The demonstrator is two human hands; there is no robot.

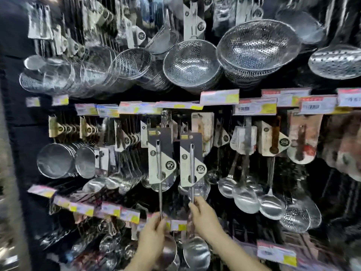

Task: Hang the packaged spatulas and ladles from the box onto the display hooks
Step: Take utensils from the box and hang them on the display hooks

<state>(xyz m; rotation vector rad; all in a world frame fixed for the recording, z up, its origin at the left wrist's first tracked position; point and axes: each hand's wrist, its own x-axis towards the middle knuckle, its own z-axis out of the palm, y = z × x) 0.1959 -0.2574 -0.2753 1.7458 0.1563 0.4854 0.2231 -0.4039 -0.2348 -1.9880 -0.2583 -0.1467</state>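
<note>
Two packaged steel ladles stand upright in front of the middle row of the display. My left hand (154,237) grips the thin handle of the left ladle (159,163), whose black and cream card reaches up to the hooks. My right hand (203,218) pinches the handle of the right ladle (192,165) just below its card. Both bowls hang low by my wrists, the right ladle's bowl (196,253) in plain sight. Whether either card sits on a hook I cannot tell. The box is out of view.
Perforated colanders (192,65) and wire strainers (132,63) hang on the top row. More carded ladles (246,194), skimmers (295,218) and round sieves (55,161) crowd the middle row. Price tags (218,97) line the hook ends. A lower row holds more utensils.
</note>
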